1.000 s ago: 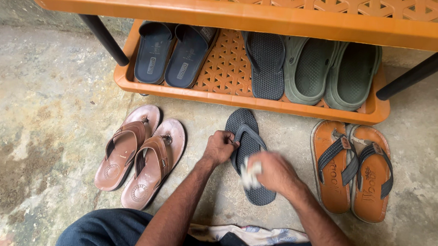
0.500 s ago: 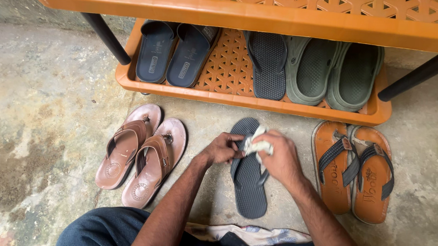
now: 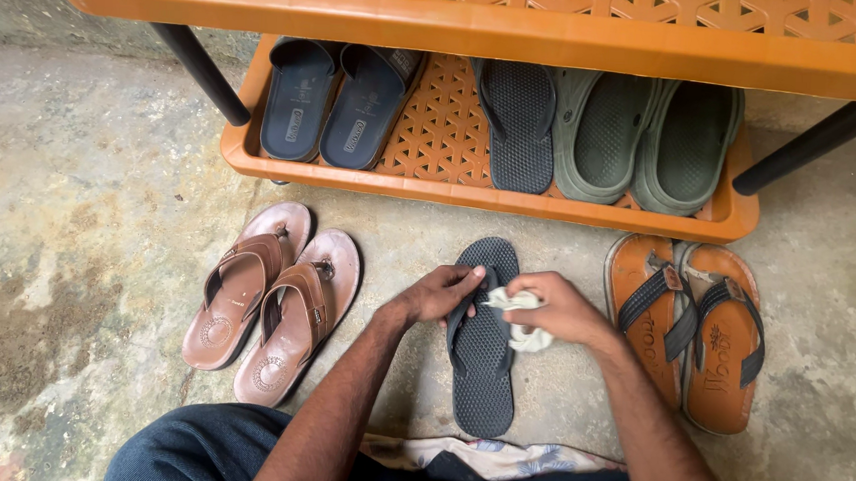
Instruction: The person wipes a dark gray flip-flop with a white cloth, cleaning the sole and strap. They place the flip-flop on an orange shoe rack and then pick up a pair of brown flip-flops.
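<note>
A black flip-flop (image 3: 483, 370) lies on the concrete floor in front of me, toe toward the rack. My left hand (image 3: 438, 294) grips its strap near the toe end. My right hand (image 3: 559, 309) holds a crumpled white cloth (image 3: 519, 318) pressed against the strap and sole on the flip-flop's right side. Both forearms reach in from the bottom of the view.
An orange plastic shoe rack (image 3: 257, 153) holds navy slides (image 3: 336, 99), one black flip-flop (image 3: 518, 118) and green clogs (image 3: 648, 140). Brown sandals (image 3: 269, 300) lie to the left, orange sandals (image 3: 696, 333) to the right. A black rack leg (image 3: 202, 73) slants at left.
The flip-flop turned from tilted to straight, toe toward the rack. My right hand with the cloth moved from the sole's middle up to the strap, beside my left hand.
</note>
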